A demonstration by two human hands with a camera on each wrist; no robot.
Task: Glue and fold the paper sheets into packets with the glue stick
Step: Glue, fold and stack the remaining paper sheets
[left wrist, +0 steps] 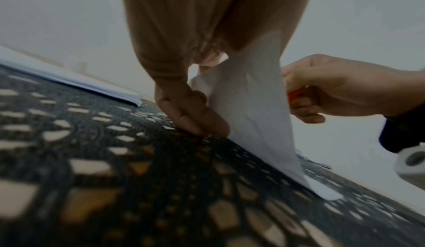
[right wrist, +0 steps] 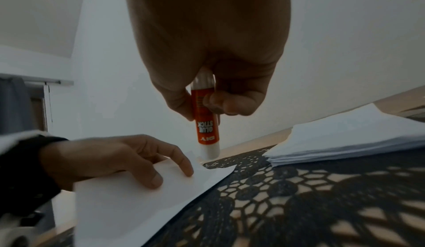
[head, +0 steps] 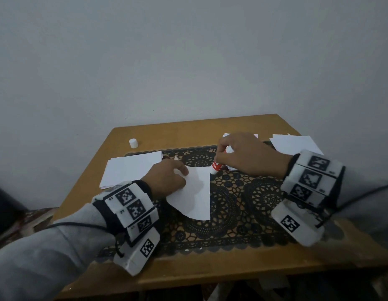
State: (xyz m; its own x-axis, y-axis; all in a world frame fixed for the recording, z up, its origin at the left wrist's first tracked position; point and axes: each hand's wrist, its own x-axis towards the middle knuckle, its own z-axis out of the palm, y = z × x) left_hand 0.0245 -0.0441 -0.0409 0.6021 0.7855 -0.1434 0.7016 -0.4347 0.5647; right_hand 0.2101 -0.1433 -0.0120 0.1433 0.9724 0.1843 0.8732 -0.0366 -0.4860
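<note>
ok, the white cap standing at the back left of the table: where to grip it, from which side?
Likely from straight above, pinching the round side wall of the cap. It stands upright on the bare table, apart from the paper stack, so both sides are free.

A wooden table (head: 243, 268) carries a black lace mat (head: 232, 205) across its middle. A white glue cap (head: 133, 143) stands at the far left, and paper stacks (head: 132, 168) lie at both sides, overlapping the mat.

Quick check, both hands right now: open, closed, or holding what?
Left hand: pinches the raised flap of the white paper sheet.
Right hand: grips the orange-and-white glue stick, tip down at the sheet's corner.
</note>
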